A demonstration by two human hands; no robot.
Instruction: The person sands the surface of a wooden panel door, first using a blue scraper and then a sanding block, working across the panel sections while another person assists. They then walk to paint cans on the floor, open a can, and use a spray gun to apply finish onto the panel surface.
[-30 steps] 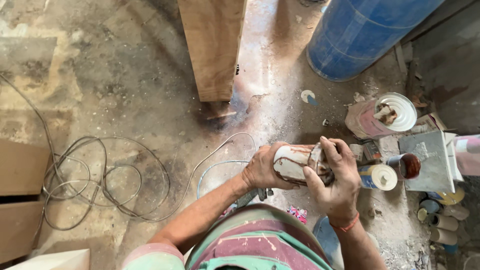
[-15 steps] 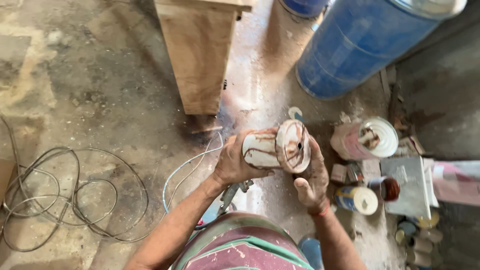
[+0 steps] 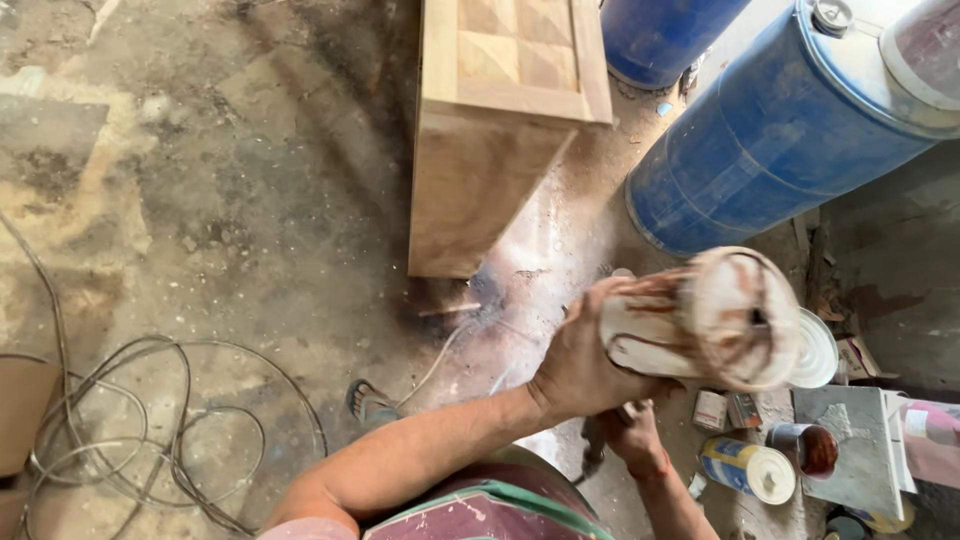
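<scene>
stained white tin (image 3: 700, 320), matt wood cabinet (image 3: 490, 150)

Floor: I see bare, stained concrete (image 3: 230, 200), dusty and brightly lit near the middle.
Furniture: an unfinished wooden cabinet (image 3: 490, 150) stands upright.
Right side: two blue plastic drums (image 3: 760, 150).
Left: loose coiled cable (image 3: 130, 430).

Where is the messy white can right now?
The white can is in the left hand, right of centre, lifted sideways below the blue drum.
</scene>
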